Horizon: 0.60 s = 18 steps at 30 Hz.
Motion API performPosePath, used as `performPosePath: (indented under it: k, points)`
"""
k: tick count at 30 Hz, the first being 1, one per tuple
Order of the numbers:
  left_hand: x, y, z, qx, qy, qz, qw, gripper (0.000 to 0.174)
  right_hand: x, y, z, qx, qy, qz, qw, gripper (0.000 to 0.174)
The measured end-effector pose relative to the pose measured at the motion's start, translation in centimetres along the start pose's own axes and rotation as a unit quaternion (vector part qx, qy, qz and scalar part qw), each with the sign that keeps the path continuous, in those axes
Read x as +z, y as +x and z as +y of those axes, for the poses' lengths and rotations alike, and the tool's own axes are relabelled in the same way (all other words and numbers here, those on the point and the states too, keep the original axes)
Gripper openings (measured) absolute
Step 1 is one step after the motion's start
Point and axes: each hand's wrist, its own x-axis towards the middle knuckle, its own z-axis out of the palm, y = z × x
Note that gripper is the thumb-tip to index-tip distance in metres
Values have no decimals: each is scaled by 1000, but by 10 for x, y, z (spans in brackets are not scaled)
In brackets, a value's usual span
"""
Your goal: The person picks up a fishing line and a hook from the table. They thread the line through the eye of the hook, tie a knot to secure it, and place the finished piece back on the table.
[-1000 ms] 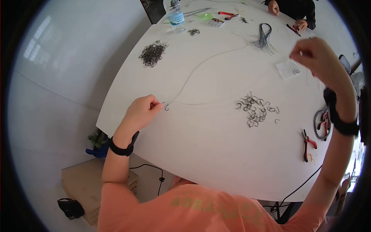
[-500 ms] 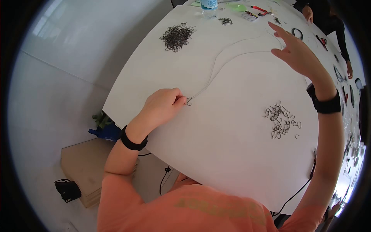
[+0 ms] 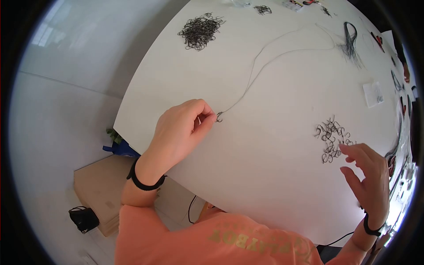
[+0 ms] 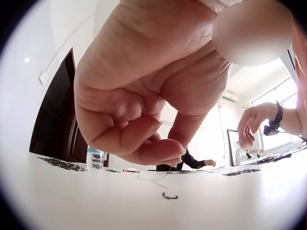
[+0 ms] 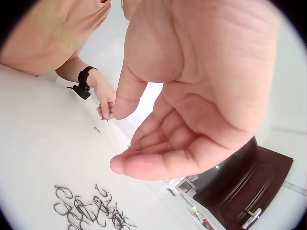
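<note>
My left hand (image 3: 181, 128) pinches the end of a thin line between thumb and forefinger. A small dark hook (image 3: 219, 117) hangs at its fingertips in the head view; the left wrist view shows the hook (image 4: 169, 196) just below them. From there the line (image 3: 260, 70) runs in two strands to a grey bundle of lines (image 3: 350, 42). My right hand (image 3: 369, 181) is beside the small pile of hooks (image 3: 331, 134), thumb and fingers apart. In the right wrist view that hand (image 5: 192, 96) holds nothing, with the hooks (image 5: 91, 208) below it.
A larger pile of dark hooks (image 3: 201, 32) lies at the table's far left. A clear plastic packet (image 3: 373, 94) lies at the right, and red-handled pliers (image 3: 377, 40) lie beyond the line bundle. Another person's arm (image 3: 404, 66) shows at the right edge.
My right hand has come from the far side of the table, near the line, back to the small hook pile. My left hand still pinches the line by the hook. The head view has shifted.
</note>
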Motion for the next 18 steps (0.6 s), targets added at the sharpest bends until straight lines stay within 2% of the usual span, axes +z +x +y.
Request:
performPosePath:
  k: [2, 6, 9, 16, 18]
  points:
    - [2, -4, 2, 15, 9, 12, 1000, 8, 6, -12, 0, 15, -8, 39, 999, 39]
    - [5, -11, 7, 65, 73, 61, 993, 16, 9, -34, 9, 34, -19, 47, 998, 42]
    - [7, -12, 8, 105, 117, 90, 983, 19, 8, -49, 13, 52, -4, 39, 998, 38]
    - [9, -10, 7, 116, 140, 91, 979, 19, 13, -80, 27, 108, 27, 53, 992, 34]
    - [12, -7, 3, 86, 145, 89, 982, 17, 13, -86, 28, 117, 32, 50, 991, 33]
